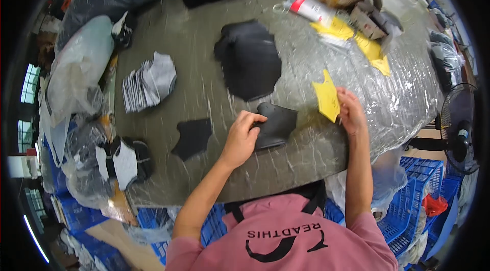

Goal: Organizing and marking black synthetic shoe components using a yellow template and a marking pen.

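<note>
My left hand (241, 139) is closed, thumb and forefinger at the left edge of a black cut piece (279, 122) lying near the table's front. To its right, my right hand (352, 111) grips the lower right edge of a yellow shaped template (326, 96), tilted up beside the black piece. Small handwritten marks show on the template. Left of my left hand lies another dark cut piece (193, 138), flat on the table. Beyond my hands sits a larger pile of black pieces (249, 59).
A fanned stack of grey pieces (149, 83) is at the left. More yellow templates (370, 51), a white-and-red roll (311, 9) and open boxes (367, 20) crowd the back right. Plastic bags (84, 61) line the left edge. A fan (458, 135) and blue crates (408, 209) stand right.
</note>
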Demonstrator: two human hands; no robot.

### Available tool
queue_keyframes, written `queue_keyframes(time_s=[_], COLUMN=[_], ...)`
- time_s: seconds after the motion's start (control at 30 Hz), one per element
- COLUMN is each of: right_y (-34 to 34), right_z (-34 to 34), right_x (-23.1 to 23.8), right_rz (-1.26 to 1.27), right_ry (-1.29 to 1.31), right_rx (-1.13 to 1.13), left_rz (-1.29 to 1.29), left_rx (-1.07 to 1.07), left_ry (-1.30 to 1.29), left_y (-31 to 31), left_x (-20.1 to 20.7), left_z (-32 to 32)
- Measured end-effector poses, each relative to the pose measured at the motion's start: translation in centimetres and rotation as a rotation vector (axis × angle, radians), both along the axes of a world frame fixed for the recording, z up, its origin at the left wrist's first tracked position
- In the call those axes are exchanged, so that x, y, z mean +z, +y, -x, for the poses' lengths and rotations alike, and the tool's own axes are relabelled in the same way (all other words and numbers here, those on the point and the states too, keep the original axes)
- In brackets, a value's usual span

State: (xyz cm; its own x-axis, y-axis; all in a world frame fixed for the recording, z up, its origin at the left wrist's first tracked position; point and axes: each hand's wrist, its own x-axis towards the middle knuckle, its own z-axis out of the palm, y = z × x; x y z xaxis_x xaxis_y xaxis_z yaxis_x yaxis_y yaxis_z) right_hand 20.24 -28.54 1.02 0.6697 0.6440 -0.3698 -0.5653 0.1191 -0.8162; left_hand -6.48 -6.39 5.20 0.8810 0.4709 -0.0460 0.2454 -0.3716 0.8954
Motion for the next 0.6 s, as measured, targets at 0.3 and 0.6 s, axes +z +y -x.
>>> queue_keyframes(time_s=[0.3,0.6], right_y=[4.9,4.8], right_z=[8.1,11.3], right_x=[3.4,2.9], right_rz=[0.272,0.59], right_ry=[-0.628,-1.232], right_rx=[0.424,0.485], left_rz=[-0.198,-0.618], left_rx=[0.158,-0.137], left_ry=[-0.125,0.051], left_y=[-1.9,-5.2], left_x=[-0.7,-3.0], left_z=[5.2,4.9])
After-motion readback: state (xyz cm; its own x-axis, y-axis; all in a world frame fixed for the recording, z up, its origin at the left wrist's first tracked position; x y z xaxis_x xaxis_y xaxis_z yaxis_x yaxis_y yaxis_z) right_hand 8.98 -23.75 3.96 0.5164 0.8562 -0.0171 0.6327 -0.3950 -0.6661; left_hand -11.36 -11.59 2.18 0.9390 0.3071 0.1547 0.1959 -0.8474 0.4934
